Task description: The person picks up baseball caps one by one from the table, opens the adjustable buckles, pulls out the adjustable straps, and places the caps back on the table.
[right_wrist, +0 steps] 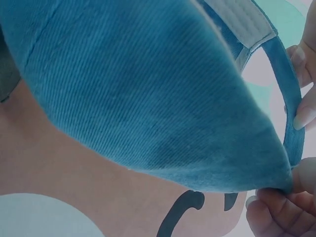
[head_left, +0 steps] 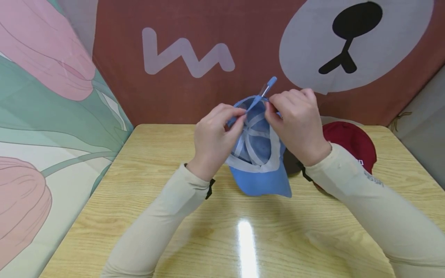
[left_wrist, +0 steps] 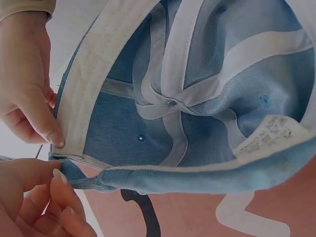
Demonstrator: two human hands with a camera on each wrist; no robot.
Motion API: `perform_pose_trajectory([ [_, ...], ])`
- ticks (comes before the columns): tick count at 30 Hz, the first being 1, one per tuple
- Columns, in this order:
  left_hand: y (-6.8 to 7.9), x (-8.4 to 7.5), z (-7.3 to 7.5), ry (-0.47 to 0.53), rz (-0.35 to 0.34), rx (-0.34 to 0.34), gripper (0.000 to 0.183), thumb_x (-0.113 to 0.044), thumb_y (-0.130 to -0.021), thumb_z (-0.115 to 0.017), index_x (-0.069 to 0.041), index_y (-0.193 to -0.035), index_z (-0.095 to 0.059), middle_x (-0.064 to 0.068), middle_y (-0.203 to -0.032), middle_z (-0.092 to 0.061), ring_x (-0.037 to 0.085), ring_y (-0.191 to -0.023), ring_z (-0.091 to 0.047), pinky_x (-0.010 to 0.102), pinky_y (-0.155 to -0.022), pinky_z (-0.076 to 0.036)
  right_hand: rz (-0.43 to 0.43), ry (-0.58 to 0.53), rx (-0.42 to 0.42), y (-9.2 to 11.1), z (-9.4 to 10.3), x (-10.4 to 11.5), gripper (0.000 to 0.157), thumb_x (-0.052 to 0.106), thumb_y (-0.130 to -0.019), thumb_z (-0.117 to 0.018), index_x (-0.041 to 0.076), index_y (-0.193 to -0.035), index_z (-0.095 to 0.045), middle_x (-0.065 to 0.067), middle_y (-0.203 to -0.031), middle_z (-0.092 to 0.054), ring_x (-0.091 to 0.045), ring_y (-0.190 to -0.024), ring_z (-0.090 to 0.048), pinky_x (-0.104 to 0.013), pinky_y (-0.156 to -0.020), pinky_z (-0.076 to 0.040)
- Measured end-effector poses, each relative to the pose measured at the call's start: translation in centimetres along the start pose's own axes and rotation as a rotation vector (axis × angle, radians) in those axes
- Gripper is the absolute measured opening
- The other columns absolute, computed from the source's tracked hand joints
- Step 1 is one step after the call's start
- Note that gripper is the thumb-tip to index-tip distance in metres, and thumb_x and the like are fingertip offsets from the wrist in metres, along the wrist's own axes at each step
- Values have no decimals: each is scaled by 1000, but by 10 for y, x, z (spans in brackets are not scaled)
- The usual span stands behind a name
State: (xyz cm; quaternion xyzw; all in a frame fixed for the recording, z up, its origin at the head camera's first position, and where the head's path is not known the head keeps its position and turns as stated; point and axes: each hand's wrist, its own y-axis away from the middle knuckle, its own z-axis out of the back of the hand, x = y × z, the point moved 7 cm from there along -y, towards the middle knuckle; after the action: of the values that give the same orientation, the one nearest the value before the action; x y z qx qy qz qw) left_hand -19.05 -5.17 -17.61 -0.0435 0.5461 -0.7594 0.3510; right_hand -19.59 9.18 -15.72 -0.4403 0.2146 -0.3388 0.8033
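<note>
A light blue baseball cap [head_left: 259,181] is held above the table, its inside with white seam tape facing up and its brim towards me. My left hand [head_left: 217,135] pinches the narrow back strap [head_left: 255,103] between thumb and fingertips. My right hand [head_left: 295,119] pinches the cap's back edge beside the strap. The loose strap end [head_left: 272,82] sticks up between the hands. In the left wrist view, both hands meet at the cap's rear corner, and a white label [left_wrist: 274,134] shows inside. The right wrist view shows the blue crown [right_wrist: 148,94] close up.
A dark red cap [head_left: 349,143] lies on the wooden table [head_left: 139,216] at the right, partly behind my right arm. Next to it is a dark brown or black item [head_left: 292,164], mostly hidden. A printed cloth [head_left: 243,23] hangs behind the table.
</note>
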Motion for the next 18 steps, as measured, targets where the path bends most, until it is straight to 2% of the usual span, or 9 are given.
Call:
perform_pose_trajectory([
  [18,1,-2,-2,3,-12,-2,10,-7,-88,-72,1,-94,-74,9,-86,-69,15,-59,-54,24,-53,-44,-4,5,6,2,1,-1,11,1,-87,-68,-10,-85,-65,-23,-73,-63,-35,-63,-57,-47,-65,-41],
])
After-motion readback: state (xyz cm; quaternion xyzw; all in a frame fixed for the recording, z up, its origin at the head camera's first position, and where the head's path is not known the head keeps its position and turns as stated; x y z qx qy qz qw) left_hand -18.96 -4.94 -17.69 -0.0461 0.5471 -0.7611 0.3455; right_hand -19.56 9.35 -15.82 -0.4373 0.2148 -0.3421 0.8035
